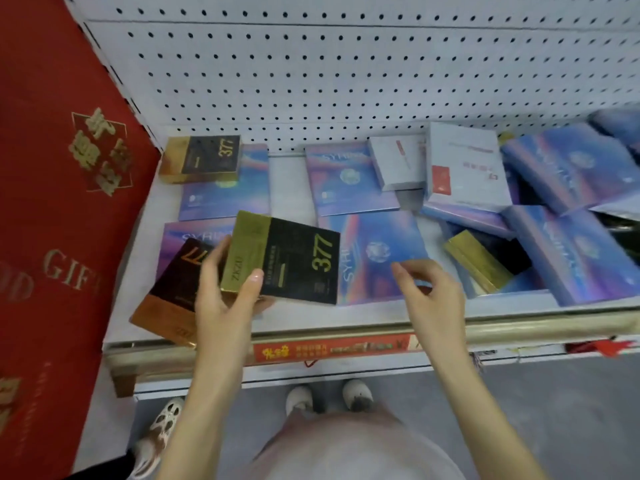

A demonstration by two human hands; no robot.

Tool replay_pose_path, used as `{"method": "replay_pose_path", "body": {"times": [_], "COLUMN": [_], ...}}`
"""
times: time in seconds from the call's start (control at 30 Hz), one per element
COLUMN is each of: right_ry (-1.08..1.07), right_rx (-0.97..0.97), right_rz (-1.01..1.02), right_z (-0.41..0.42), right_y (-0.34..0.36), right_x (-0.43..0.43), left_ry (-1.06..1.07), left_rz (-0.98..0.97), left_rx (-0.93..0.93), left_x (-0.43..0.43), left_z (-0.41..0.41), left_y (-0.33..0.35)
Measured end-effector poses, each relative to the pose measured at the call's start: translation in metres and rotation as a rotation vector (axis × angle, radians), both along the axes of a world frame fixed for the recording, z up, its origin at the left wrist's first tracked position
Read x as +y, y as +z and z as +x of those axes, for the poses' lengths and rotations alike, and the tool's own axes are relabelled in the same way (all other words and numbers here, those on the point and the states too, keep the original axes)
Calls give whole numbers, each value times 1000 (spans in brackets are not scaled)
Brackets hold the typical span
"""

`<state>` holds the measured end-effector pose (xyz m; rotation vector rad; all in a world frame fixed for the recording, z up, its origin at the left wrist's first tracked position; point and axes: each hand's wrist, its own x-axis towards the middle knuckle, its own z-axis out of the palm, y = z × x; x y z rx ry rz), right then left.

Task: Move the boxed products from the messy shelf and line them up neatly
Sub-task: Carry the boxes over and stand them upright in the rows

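I take the black-and-gold box marked 377 as my landmark. The left hand is clamped on its gold end, thumb on top and fingers wrapped round the far edge; the box is tilted and lifted a little above the shelf.

Under that hand and just left of the landmark I see a brown-and-orange box; the wrist covers much of it, so its print is unreadable and I cannot tell whether it is also gripped. An iridescent blue box lies just right of the landmark, partly under it. The right hand hovers over that blue box's near right corner, fingers loosely curled and holding nothing; whether the fingertips touch the box I cannot tell.

Behind the landmark, against the pegboard, a second 377 box sits on another blue box. Farther right, white boxes and more blue ones overlap in a heap; blur smears their labels and the frame edge cuts the outermost. A gold-edged box lies half buried there. A red gift box fills the far left, cut off.
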<state>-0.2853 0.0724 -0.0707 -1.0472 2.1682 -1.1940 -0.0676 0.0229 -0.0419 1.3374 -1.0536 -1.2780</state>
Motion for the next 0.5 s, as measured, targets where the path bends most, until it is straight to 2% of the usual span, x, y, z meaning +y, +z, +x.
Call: {"method": "replay_pose_path", "body": {"times": [0.1, 0.17, 0.27, 0.5], "right_ry": [-93, -116, -168, -310], "right_rx": [263, 354, 429, 189], "right_rz": [213, 378, 363, 186], "right_z": [-21, -18, -7, -1], "right_y": [-14, -24, -37, -37], "right_x": [5, 6, 5, -1], "left_ry": [80, 80, 57, 51], "left_rz": [-1, 0, -8, 31], "left_rx": [-58, -70, -92, -138], "left_x": [-12, -18, -22, -21], "left_z": [22, 28, 31, 35], "left_y": [7, 9, 7, -13]}}
